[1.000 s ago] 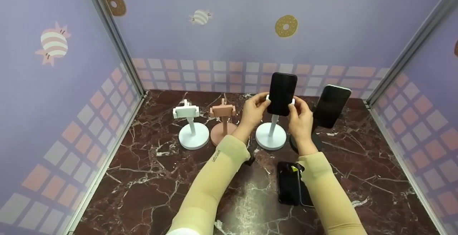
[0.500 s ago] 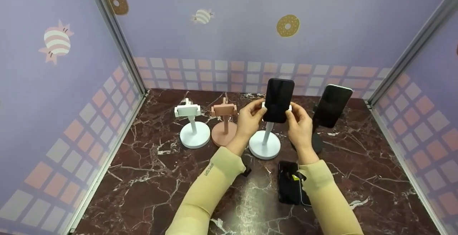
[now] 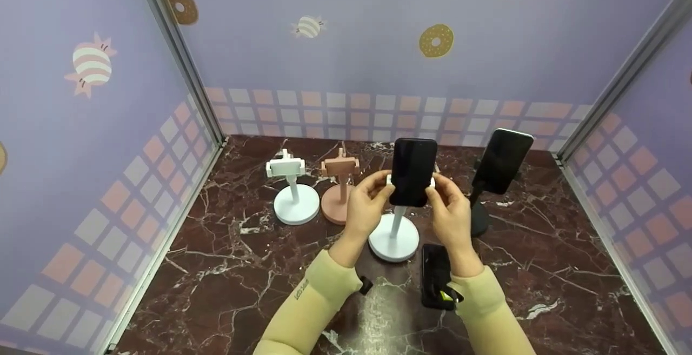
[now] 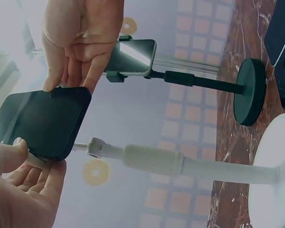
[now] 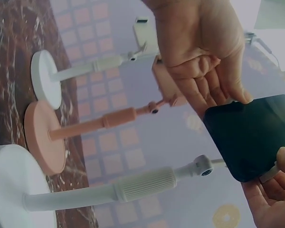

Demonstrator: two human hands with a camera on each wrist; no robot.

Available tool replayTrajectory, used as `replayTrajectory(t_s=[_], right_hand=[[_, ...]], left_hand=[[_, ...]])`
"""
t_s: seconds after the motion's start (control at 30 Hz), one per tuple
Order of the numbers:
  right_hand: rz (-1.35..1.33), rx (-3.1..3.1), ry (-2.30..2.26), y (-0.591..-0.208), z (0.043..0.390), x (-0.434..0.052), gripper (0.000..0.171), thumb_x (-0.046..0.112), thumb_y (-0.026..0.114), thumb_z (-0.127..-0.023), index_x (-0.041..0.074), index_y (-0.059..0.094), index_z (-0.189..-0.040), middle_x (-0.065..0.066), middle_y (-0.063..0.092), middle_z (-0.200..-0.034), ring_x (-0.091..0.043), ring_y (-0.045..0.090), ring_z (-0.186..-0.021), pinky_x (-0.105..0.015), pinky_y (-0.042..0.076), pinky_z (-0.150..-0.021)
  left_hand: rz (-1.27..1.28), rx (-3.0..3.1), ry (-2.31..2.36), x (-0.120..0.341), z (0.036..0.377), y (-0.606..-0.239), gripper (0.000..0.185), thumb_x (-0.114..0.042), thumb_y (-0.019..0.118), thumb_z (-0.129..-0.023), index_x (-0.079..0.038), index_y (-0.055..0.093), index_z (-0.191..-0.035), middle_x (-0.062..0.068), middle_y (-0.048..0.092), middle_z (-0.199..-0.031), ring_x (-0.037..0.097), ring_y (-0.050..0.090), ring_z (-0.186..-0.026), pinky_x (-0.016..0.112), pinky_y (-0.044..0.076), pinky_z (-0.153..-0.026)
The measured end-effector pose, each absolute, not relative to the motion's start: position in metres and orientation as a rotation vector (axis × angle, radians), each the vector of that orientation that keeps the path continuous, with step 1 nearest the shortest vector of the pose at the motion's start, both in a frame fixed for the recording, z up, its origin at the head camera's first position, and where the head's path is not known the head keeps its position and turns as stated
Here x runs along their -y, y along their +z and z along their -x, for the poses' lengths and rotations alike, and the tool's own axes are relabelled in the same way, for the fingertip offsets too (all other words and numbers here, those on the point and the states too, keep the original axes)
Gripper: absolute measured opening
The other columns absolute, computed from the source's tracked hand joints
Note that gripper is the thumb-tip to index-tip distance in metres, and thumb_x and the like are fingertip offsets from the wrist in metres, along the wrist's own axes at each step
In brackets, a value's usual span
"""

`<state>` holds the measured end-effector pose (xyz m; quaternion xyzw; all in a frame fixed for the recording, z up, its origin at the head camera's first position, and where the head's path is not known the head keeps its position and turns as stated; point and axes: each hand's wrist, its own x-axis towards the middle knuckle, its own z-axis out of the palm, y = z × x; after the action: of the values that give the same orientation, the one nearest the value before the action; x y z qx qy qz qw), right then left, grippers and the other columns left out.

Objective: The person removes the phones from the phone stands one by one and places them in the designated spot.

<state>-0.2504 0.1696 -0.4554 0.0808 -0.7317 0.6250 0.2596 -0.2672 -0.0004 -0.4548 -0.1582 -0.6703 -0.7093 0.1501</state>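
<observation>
Black phone (image 3: 413, 171) sits between left fingers (image 3: 377, 179) and right fingers (image 3: 446, 184).

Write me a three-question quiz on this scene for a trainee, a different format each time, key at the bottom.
1. True or false: the pink stand has a phone in its holder.
2. Multiple choice: what colour is the stand that carries the silver-edged phone?
A) Pink
B) Black
C) White
3. Short answer: what are the left hand and right hand gripping together, and where?

Key
1. False; its holder carries nothing.
2. B; it is the black stand.
3. A black phone, gripped by its sides at the holder of the nearer white stand.
</observation>
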Motion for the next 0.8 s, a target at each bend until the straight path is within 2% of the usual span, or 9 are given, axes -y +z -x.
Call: replayTrajectory(t_s=[0.27, 0.53, 0.8], right_hand=[[-0.278, 1.994, 1.719, -0.461, 0.232, -0.167, 0.030, -0.004, 0.062, -0.098, -0.016, 0.061, -0.126, -0.033, 0.067, -0.118, 0.003, 0.064, -0.096, -0.011, 0.052, -0.083], [-0.291, 1.992, 1.716, -0.464, 0.225, -0.166, 0.029, -0.005, 0.062, -0.099, -0.017, 0.061, -0.125, -0.032, 0.067, -0.116, 0.003, 0.065, -0.095, -0.011, 0.053, -0.082], [-0.266, 2.009, 1.712, -0.467, 0.223, -0.168, 0.030, -0.003, 0.061, -0.100, -0.016, 0.060, -0.127, -0.030, 0.067, -0.114, -0.001, 0.061, -0.085, -0.012, 0.050, -0.074]], left_hand=[[0.442, 1.918, -2.063, 0.007, 0.246, -0.464, 0.033, 0.000, 0.068, -0.096, 0.012, 0.064, -0.126, 0.030, 0.069, -0.117, 0.033, 0.070, -0.105, 0.019, 0.056, -0.086], [0.460, 1.924, -2.030, 0.009, 0.239, -0.469, 0.032, -0.003, 0.070, -0.096, 0.011, 0.065, -0.125, 0.028, 0.070, -0.116, 0.031, 0.070, -0.108, 0.024, 0.057, -0.094], [0.442, 1.961, -2.017, 0.010, 0.240, -0.471, 0.030, -0.005, 0.071, -0.096, 0.006, 0.068, -0.124, 0.024, 0.072, -0.114, 0.022, 0.071, -0.100, 0.020, 0.056, -0.084]])
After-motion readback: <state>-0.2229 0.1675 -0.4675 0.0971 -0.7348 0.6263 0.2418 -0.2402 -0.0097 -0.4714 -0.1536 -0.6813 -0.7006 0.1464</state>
